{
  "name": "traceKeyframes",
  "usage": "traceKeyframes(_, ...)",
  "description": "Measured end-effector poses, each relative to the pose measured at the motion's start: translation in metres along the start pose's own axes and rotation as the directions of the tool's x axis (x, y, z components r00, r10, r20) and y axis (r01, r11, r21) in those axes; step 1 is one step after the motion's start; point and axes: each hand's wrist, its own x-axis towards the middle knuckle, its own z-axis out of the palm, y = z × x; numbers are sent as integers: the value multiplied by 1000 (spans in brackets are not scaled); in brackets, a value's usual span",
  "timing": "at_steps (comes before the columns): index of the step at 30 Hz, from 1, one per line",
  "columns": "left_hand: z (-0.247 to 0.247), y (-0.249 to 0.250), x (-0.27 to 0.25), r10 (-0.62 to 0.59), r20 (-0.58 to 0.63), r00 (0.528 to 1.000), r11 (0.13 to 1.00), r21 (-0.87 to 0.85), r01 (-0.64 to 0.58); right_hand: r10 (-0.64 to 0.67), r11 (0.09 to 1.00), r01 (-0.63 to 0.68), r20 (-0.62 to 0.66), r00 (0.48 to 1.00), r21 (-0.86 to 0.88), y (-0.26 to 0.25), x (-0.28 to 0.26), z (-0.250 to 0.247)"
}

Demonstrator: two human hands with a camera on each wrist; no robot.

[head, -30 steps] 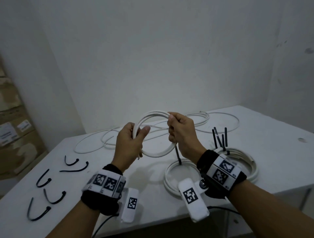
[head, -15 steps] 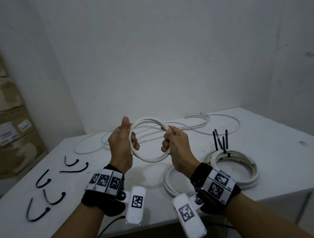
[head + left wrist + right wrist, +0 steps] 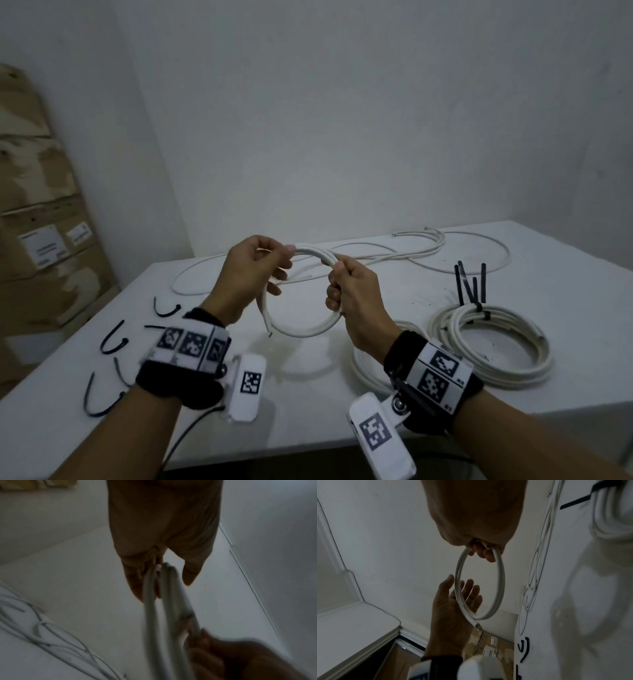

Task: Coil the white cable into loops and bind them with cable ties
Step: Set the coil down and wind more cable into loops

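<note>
presently: right hand (image 3: 356,294) clenched round a small loop of white cable (image 3: 308,329), steadying it above the counter (image 3: 565,253); left hand (image 3: 250,274) pinched the loop's top, other fingers loose, likely to guide the next turn. bound coil (image 3: 493,346) lay right; cable ties (image 3: 113,342) left.

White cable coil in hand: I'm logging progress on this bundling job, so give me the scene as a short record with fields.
Held item: small white cable loop, raised above the table
Right hand: grips the loop's right side
Left hand: fingers loose at the loop's top left; grip unclear
Cable end: hangs free below the left hand
Tie on held loop: none visible
Bound coil: on the table at right, black ties on it
Loose black ties: on the table at left
Uncoiled cable: along the far edge
</note>
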Motion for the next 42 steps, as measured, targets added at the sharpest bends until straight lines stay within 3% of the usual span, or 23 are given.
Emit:
traceKeyframes(1,-7,4,1,-120,103,987,991,-42,125,0,1000,0,23,1000,-14,4,0,5)
traceKeyframes(3,-21,8,2,-306,293,906,928,-119,352,-5,999,7,63,998,-37,12,0,17)
traceKeyframes(5,-37,7,3,-361,348,866,871,-206,446,-10,999,15,97,995,-51,20,0,29)
traceKeyframes(11,-90,-6,-14,-356,235,904,909,-136,394,69,997,-67,120,990,-26,45,2,69)
traceKeyframes(15,-117,-21,-28,-285,161,945,929,-195,313,137,988,-146,145,980,54,63,-3,97)
traceKeyframes(18,-133,-27,-34,-303,33,952,932,-199,303,176,980,-191,228,958,46,76,-11,116)
traceKeyframes(22,-166,-28,-41,-315,-102,944,947,-100,305,250,967,-217,361,899,-129,91,-14,134)
traceKeyframes(25,-192,-28,-49,-317,-165,934,947,-11,320,333,920,-216,361,871,-329,102,-4,145)
traceKeyframes(27,-205,-29,-54,-318,-198,927,945,19,327,371,859,-138,415,831,-493,109,5,154)
traceKeyframes(29,-213,-32,-59,-321,-217,922,942,25,334,424,747,28,509,749,-665,115,13,168)
traceKeyframes(32,-222,-37,-66,-333,-229,915,939,10,344,528,464,374,590,611,-803,124,15,190)
traceKeyframes(34,-225,-40,-67,-339,-235,911,937,0,349,585,274,544,587,560,-793,127,13,199)
traceKeyframes(37,-226,-45,-67,-345,-230,910,937,-25,349,587,150,655,600,544,-740,124,12,203)
traceKeyframes(42,-214,-47,-59,-351,-207,913,936,-52,348,597,129,633,570,565,-763,126,19,186)
